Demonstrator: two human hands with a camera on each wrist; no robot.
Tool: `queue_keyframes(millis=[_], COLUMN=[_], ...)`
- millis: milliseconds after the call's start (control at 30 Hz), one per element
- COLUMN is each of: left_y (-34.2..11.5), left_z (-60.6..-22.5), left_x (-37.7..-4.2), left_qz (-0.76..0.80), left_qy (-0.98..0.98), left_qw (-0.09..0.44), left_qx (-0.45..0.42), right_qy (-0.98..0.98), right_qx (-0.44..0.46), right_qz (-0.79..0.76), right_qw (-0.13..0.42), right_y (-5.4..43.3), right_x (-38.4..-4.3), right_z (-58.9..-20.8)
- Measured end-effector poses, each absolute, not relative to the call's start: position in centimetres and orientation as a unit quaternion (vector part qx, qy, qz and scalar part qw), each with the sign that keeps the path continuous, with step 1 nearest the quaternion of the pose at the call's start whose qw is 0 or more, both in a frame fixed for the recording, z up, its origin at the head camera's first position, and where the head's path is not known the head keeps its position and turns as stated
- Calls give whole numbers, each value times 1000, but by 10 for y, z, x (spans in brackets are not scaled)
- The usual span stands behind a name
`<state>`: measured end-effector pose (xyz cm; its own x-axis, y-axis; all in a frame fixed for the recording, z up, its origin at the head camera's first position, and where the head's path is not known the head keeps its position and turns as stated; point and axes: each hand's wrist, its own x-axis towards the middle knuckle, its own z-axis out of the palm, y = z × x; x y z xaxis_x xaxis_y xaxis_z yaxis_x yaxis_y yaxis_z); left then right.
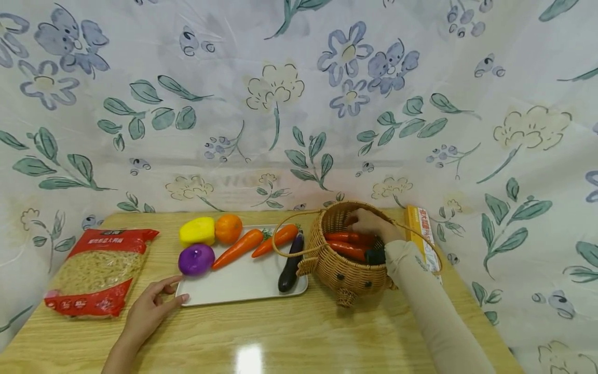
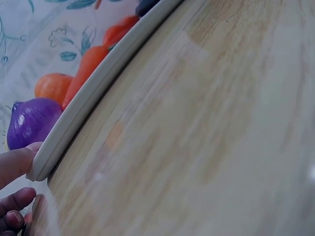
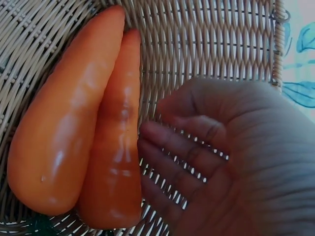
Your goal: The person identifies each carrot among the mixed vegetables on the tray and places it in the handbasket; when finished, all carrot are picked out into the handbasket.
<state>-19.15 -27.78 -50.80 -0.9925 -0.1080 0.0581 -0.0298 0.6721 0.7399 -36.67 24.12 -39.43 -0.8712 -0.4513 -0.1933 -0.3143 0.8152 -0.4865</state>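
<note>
Inside the basket (image 1: 353, 275), the right hand (image 1: 370, 224) is beside two carrots (image 3: 64, 123), its fingers loosely bent and empty. At a corner of the tray (image 1: 233, 292), the left hand (image 1: 148, 310) touches the rim, thumb and forefinger apart, near a purple onion (image 1: 196, 259).

The tray (image 1: 238, 291) is white, the basket (image 1: 329, 270) is woven brown, the carrots (image 1: 239, 248) are orange, the onion (image 1: 196, 259) is purple, the desk (image 1: 201, 332) has yellowish wood grain, and the pale backdrop (image 1: 224, 119) is floral in blue, cream and green.
</note>
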Motion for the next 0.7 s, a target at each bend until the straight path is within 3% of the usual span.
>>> queue_keyframes(millis=[433, 700], left_y=[-280, -285], left_z=[-508, -508], left_x=[-190, -190], left_qz=[-413, -414], left_qy=[-909, -908], left_qw=[51, 61], left_qx=[31, 27], right_qy=[927, 910], right_qx=[-260, -325], right_qz=[-208, -225], right_qw=[173, 128], right_y=[223, 175], right_x=[-358, -328], right_z=[-353, -308])
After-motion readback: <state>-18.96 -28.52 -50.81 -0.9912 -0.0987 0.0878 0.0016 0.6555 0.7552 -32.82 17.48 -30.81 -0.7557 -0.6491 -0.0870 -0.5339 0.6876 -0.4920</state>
